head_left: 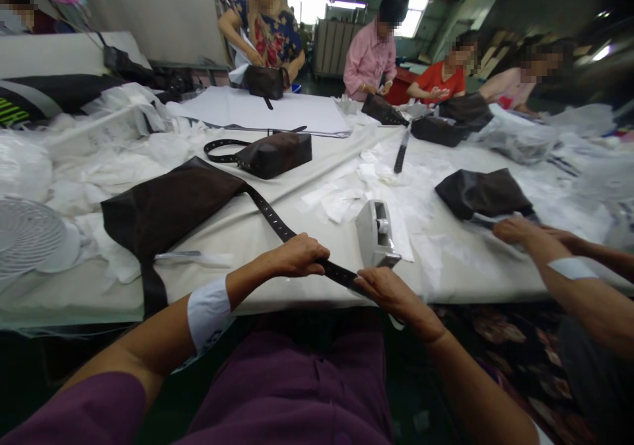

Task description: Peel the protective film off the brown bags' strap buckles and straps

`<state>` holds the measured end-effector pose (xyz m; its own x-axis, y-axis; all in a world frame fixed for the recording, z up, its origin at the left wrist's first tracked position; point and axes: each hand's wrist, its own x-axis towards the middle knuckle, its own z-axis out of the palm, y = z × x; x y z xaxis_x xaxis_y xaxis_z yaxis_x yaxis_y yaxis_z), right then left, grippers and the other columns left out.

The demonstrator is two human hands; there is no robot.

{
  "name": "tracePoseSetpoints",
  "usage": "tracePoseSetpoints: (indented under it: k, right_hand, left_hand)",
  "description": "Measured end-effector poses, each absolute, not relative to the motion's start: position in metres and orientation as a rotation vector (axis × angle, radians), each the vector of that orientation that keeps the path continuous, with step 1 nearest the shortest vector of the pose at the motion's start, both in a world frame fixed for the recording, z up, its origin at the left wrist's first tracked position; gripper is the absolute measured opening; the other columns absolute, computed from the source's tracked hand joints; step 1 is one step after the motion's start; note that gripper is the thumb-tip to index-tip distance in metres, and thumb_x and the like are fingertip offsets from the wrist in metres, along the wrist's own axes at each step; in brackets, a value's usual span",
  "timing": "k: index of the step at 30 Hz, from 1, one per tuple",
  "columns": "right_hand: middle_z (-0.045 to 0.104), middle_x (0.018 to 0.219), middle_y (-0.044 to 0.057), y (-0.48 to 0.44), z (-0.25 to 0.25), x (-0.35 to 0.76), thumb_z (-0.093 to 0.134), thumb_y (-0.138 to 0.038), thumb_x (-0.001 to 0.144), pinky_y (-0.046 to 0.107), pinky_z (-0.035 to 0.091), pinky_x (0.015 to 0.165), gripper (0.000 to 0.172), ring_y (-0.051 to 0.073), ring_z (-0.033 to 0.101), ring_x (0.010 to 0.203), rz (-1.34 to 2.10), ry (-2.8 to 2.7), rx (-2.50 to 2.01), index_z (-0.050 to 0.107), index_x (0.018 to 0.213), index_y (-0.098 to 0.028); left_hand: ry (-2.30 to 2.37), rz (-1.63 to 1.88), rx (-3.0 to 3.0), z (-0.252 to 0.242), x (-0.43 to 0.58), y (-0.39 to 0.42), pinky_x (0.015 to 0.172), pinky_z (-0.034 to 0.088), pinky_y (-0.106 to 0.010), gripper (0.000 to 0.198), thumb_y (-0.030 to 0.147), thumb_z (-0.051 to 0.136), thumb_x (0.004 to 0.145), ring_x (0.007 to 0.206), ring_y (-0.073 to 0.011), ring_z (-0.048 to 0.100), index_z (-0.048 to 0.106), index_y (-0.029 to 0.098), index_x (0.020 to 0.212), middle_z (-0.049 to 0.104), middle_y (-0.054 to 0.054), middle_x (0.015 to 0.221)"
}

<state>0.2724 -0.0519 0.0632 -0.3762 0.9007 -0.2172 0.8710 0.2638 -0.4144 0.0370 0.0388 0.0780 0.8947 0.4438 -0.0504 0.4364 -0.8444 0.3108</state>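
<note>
A dark brown bag (173, 201) lies on the table to my left, its black strap (270, 215) running right from the bag's corner. My left hand (300, 255) is closed around this strap, which has a row of metal-edged holes. Farther along the same strap, close to the table's front edge, my right hand (389, 291) grips it. Between the two hands the strap is stretched nearly straight. Another wide piece of strap (152, 286) hangs from the bag's near side over the edge. Just beyond my right hand stands a white tape dispenser (375, 234).
A smaller brown bag (277, 154) lies behind the first. At right, a co-worker's hands (520, 230) hold another dark bag (483, 193). Paper scraps (341, 197) litter the white table (277, 290). A fan (30, 237) stands at left. Several people work across the table.
</note>
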Motion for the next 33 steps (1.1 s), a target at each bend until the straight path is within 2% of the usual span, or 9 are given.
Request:
tracePoseSetpoints:
  k: [7, 11, 16, 23, 26, 27, 29, 31, 33]
  right_hand:
    - [0.057, 0.069, 0.003, -0.039, 0.053, 0.241, 0.034, -0.031, 0.097, 0.027, 0.031, 0.061, 0.032, 0.015, 0.052, 0.065, 0.559, -2.552, -1.568, 0.053, 0.076, -0.016]
    - [0.057, 0.071, 0.003, -0.048, 0.064, 0.234, 0.036, -0.03, 0.097, 0.027, 0.031, 0.061, 0.029, 0.015, 0.052, 0.064, 0.475, -2.602, -1.603, 0.053, 0.077, -0.017]
    - [0.058, 0.073, 0.004, -0.057, 0.069, 0.235, 0.035, -0.029, 0.097, 0.028, 0.03, 0.061, 0.028, 0.016, 0.055, 0.068, 0.397, -2.557, -1.817, 0.052, 0.078, -0.018]
    - [0.058, 0.07, 0.004, -0.022, 0.04, 0.202, 0.029, -0.031, 0.097, 0.029, 0.033, 0.062, 0.032, 0.018, 0.054, 0.066, 0.48, -2.44, -1.795, 0.052, 0.077, -0.019]
    - [0.058, 0.069, 0.004, -0.005, 0.033, 0.188, 0.028, -0.035, 0.096, 0.029, 0.037, 0.064, 0.037, 0.018, 0.055, 0.067, 0.698, -2.319, -1.737, 0.055, 0.076, -0.018]
    - [0.06, 0.072, 0.004, 0.0, 0.033, 0.187, 0.029, -0.037, 0.095, 0.029, 0.04, 0.066, 0.038, 0.018, 0.056, 0.069, 0.823, -2.251, -1.693, 0.058, 0.081, -0.017]
    - [0.065, 0.09, 0.007, 0.008, 0.033, 0.193, 0.03, -0.043, 0.094, 0.031, 0.044, 0.072, 0.041, 0.02, 0.06, 0.081, 1.056, -2.062, -1.539, 0.06, 0.103, -0.017]
    - [0.06, 0.117, 0.011, 0.011, 0.034, 0.207, 0.036, -0.05, 0.091, 0.035, 0.046, 0.082, 0.05, 0.023, 0.058, 0.101, 1.146, -1.875, -1.38, 0.047, 0.129, -0.019]
    - [0.05, 0.131, 0.013, 0.007, 0.034, 0.226, 0.049, -0.053, 0.084, 0.039, 0.046, 0.089, 0.064, 0.026, 0.053, 0.114, 1.094, -1.828, -1.357, 0.037, 0.138, -0.021]
  left_hand:
    - [0.584, 0.078, 2.714, 0.061, 0.057, 0.024, 0.068, 0.038, -0.03, 0.012, 0.03, 0.058, 0.082, 0.078, -0.0203, 0.062, 0.062, 0.019, 0.086, 0.067, -0.004, 0.079]
    - [0.547, 0.047, 2.655, 0.061, 0.029, 0.05, 0.073, 0.038, -0.03, 0.022, 0.039, 0.061, 0.079, 0.079, -0.0192, 0.06, 0.06, 0.021, 0.092, 0.066, -0.002, 0.084]
    - [0.699, -0.088, 2.661, 0.055, -0.021, 0.106, 0.074, 0.037, -0.029, 0.016, 0.033, 0.06, 0.079, 0.077, -0.0186, 0.056, 0.061, 0.018, 0.08, 0.063, -0.003, 0.078]
    - [0.779, 0.089, 2.665, 0.059, -0.031, 0.103, 0.066, 0.036, -0.028, 0.015, 0.032, 0.059, 0.077, 0.072, -0.0186, 0.054, 0.061, 0.018, 0.072, 0.059, -0.004, 0.07]
    - [0.837, 0.154, 2.671, 0.062, -0.036, 0.1, 0.063, 0.035, -0.028, 0.014, 0.03, 0.058, 0.077, 0.07, -0.0179, 0.055, 0.06, 0.018, 0.07, 0.059, -0.004, 0.069]
    - [0.843, 0.173, 2.68, 0.062, -0.039, 0.101, 0.063, 0.034, -0.028, 0.014, 0.031, 0.058, 0.077, 0.069, -0.0177, 0.054, 0.059, 0.018, 0.07, 0.059, -0.003, 0.069]
    - [0.842, 0.182, 2.696, 0.06, -0.047, 0.103, 0.061, 0.032, -0.028, 0.015, 0.031, 0.059, 0.076, 0.067, -0.0172, 0.054, 0.059, 0.018, 0.069, 0.059, -0.003, 0.067]
    - [0.859, 0.165, 2.687, 0.056, -0.054, 0.104, 0.06, 0.031, -0.028, 0.015, 0.031, 0.059, 0.076, 0.066, -0.0167, 0.054, 0.059, 0.018, 0.069, 0.059, -0.002, 0.066]
    - [0.869, 0.155, 2.666, 0.052, -0.059, 0.103, 0.06, 0.03, -0.028, 0.015, 0.031, 0.059, 0.077, 0.066, -0.0163, 0.053, 0.059, 0.018, 0.069, 0.06, -0.002, 0.065]
